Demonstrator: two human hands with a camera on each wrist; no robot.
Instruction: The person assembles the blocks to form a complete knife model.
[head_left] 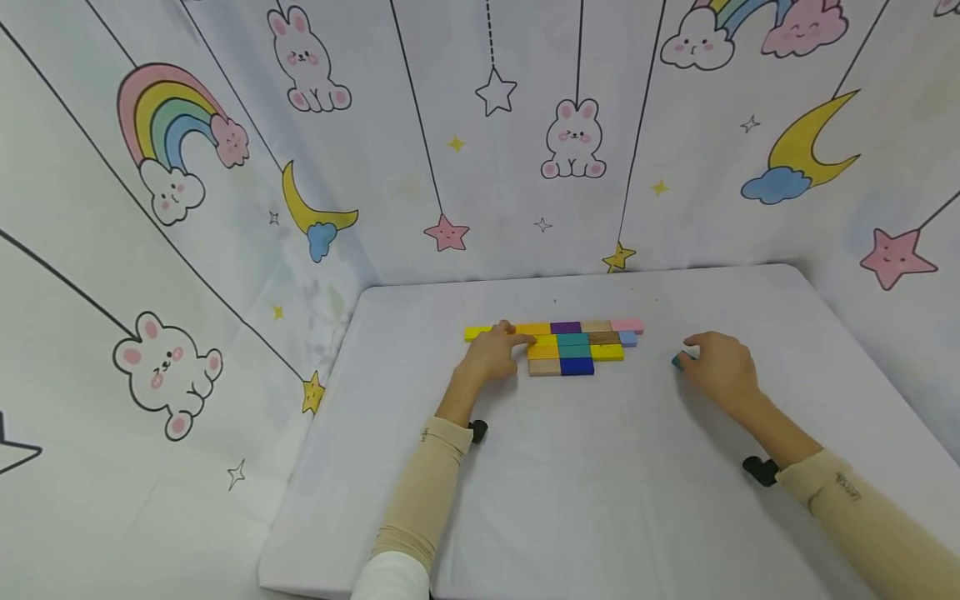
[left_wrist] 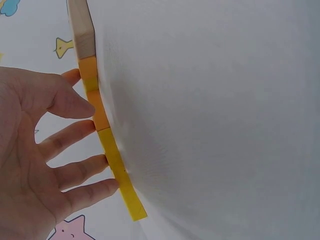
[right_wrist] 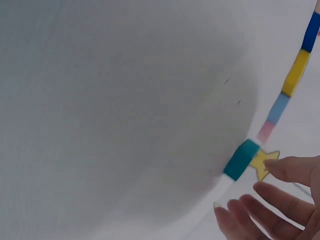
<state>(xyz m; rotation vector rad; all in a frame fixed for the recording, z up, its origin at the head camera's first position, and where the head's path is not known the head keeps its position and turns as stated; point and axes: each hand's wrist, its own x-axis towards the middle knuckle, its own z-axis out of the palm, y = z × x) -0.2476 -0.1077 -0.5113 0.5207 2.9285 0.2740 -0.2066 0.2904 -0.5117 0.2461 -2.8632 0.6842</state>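
Flat coloured blocks lie side by side in rows, among them a purple block, a dark blue block and a pink block. At the left end of these rows is my left hand, its fingers spread and touching the orange and yellow blocks. Off to the right, my right hand is beside a single teal block. In the right wrist view its thumb and fingers are apart, and the block appears just beyond their tips. Whether they touch it cannot be told.
All the blocks rest on a white-covered table, toward its far side. Behind and at the sides hangs a white cloth printed with rabbits, stars, moons and rainbows. A small black device is worn at the right wrist.
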